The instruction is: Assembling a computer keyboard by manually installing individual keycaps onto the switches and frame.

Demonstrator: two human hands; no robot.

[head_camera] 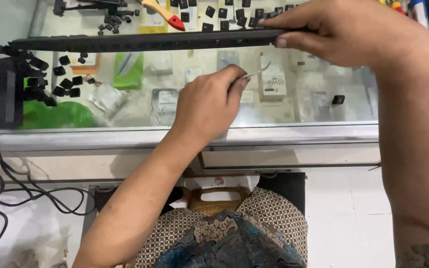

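Keycaps (pixel 65 82) left on counter (pixel 294 111) (brush (pixel 165 14) behind), strip (pixel 145 40) above

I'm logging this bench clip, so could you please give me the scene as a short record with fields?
Setting: glass counter top over a display case
Right hand: right hand pinches one end of a long black strip, held level above the glass
Left hand: left hand grips a thin metal tool, tip pointing toward the strip
On the glass: loose black keycaps, a brush with red and wooden handle
Floor side: black cables
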